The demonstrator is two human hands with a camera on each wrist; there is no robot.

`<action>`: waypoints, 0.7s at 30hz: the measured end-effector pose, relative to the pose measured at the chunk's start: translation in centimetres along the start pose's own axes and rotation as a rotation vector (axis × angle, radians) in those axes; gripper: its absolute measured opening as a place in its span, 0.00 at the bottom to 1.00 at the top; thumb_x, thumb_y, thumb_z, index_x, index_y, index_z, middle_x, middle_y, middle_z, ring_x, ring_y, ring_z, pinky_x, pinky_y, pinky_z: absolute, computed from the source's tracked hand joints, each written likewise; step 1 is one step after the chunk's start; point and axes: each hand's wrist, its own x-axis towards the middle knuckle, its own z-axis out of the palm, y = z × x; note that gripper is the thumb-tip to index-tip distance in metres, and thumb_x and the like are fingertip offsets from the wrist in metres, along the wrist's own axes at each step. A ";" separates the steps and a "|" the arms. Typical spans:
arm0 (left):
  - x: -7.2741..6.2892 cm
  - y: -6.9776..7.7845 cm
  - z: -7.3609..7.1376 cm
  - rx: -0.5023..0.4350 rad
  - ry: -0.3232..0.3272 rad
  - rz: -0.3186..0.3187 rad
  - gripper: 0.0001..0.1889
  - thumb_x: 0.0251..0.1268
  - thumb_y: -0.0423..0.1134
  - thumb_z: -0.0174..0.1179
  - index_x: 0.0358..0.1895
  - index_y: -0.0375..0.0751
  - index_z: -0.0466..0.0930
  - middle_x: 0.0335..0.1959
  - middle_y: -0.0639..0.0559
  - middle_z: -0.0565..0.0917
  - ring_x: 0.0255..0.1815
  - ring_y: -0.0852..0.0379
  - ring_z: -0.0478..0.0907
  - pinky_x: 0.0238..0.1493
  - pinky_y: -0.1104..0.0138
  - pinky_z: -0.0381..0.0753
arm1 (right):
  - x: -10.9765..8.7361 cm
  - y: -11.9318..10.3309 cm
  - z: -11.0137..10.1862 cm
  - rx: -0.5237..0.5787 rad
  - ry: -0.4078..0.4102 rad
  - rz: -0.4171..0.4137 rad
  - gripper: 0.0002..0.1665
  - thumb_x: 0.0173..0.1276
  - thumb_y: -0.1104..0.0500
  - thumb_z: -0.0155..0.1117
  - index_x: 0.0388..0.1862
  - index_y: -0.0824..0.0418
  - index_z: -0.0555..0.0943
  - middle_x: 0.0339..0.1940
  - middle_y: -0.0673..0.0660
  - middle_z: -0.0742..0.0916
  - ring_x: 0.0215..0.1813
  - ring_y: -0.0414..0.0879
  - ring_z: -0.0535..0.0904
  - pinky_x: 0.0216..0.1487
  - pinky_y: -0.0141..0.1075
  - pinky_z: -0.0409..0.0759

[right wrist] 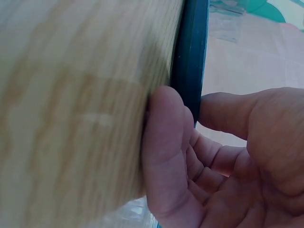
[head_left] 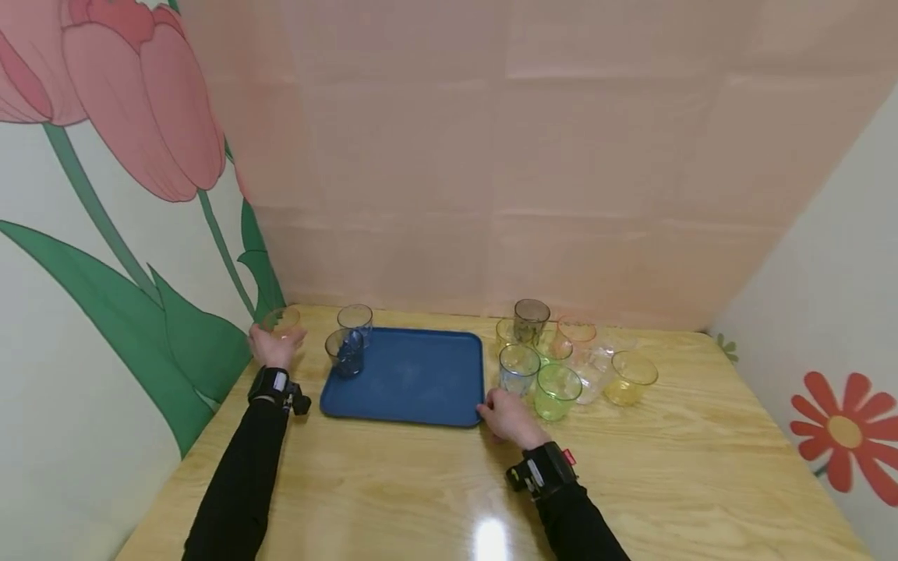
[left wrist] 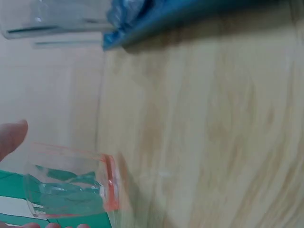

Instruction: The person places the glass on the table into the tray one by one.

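Note:
At the far left, my left hand (head_left: 276, 346) is spread about a clear glass with an orange tint (head_left: 282, 319). In the left wrist view the thumb (left wrist: 12, 137) stands apart from this glass (left wrist: 71, 185), whose base is at the table, and fingertips show beside it at the bottom edge. My right hand (head_left: 510, 415) grips the blue tray (head_left: 421, 382) at its near right corner; in the right wrist view the thumb (right wrist: 221, 111) is at the rim and curled fingers are beneath. A dark blue glass (head_left: 344, 354) and a paler blue-grey glass (head_left: 355, 318) stand at the tray's left end.
Right of the tray is a cluster of several coloured glasses, among them a brown one (head_left: 532, 315), a light blue one (head_left: 519, 370), a green one (head_left: 558, 393) and a yellow one (head_left: 630, 378). The wooden table (head_left: 393, 483) meets walls at left, back and right.

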 end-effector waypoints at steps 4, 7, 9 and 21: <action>0.4 -0.4 0.6 0.041 0.013 0.038 0.49 0.54 0.40 0.75 0.72 0.23 0.54 0.68 0.22 0.61 0.71 0.28 0.60 0.74 0.47 0.59 | -0.2 0.3 -0.2 -0.005 -0.008 -0.007 0.12 0.76 0.60 0.60 0.30 0.61 0.76 0.18 0.54 0.79 0.17 0.45 0.77 0.22 0.35 0.72; 0.7 -0.9 0.6 0.049 0.009 0.057 0.47 0.55 0.40 0.74 0.71 0.22 0.54 0.67 0.21 0.62 0.70 0.27 0.61 0.73 0.47 0.60 | -0.2 0.4 -0.2 0.010 -0.022 -0.012 0.12 0.76 0.60 0.60 0.31 0.61 0.76 0.18 0.54 0.79 0.17 0.45 0.77 0.22 0.35 0.72; 0.8 -1.2 0.5 0.020 -0.006 0.056 0.46 0.55 0.38 0.73 0.71 0.21 0.55 0.67 0.22 0.64 0.69 0.28 0.62 0.72 0.47 0.61 | -0.2 0.4 -0.1 0.021 -0.020 -0.008 0.12 0.76 0.60 0.60 0.30 0.61 0.76 0.18 0.54 0.78 0.17 0.45 0.77 0.21 0.35 0.73; 1.0 -0.6 -0.1 -0.114 -0.078 -0.018 0.42 0.56 0.27 0.70 0.70 0.20 0.56 0.67 0.22 0.66 0.70 0.30 0.64 0.70 0.47 0.67 | -0.2 0.1 -0.1 0.026 -0.015 0.010 0.12 0.76 0.60 0.60 0.30 0.61 0.76 0.17 0.55 0.79 0.17 0.46 0.77 0.21 0.35 0.74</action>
